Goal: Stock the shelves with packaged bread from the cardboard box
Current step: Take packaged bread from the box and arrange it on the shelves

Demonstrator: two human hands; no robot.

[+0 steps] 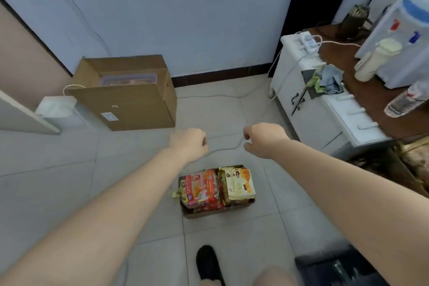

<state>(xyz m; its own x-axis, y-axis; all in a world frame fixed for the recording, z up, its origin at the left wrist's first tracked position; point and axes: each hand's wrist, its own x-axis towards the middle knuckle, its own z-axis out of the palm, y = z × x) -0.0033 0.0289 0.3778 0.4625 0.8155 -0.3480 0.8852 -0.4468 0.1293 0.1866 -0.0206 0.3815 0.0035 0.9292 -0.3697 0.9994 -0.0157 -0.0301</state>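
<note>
A small cardboard box [217, 212] sits on the tiled floor below my hands, packed with bread packages. A red and pink package [200, 189] fills its left side and a gold and cream one [240, 183] its right. My left hand [189, 144] hangs above and behind the box with fingers curled under, holding nothing. My right hand [263, 138] hovers at the same height to the right, fingers loosely curled and empty. Both hands are apart from the box.
A larger open cardboard box [130, 100] stands by the back wall on the left. A white cabinet [325, 111] with a brown top, a water dispenser [401, 37] and bottles is on the right. A white cable [222, 148] runs across the floor. My dark shoe [209, 264] is below the box.
</note>
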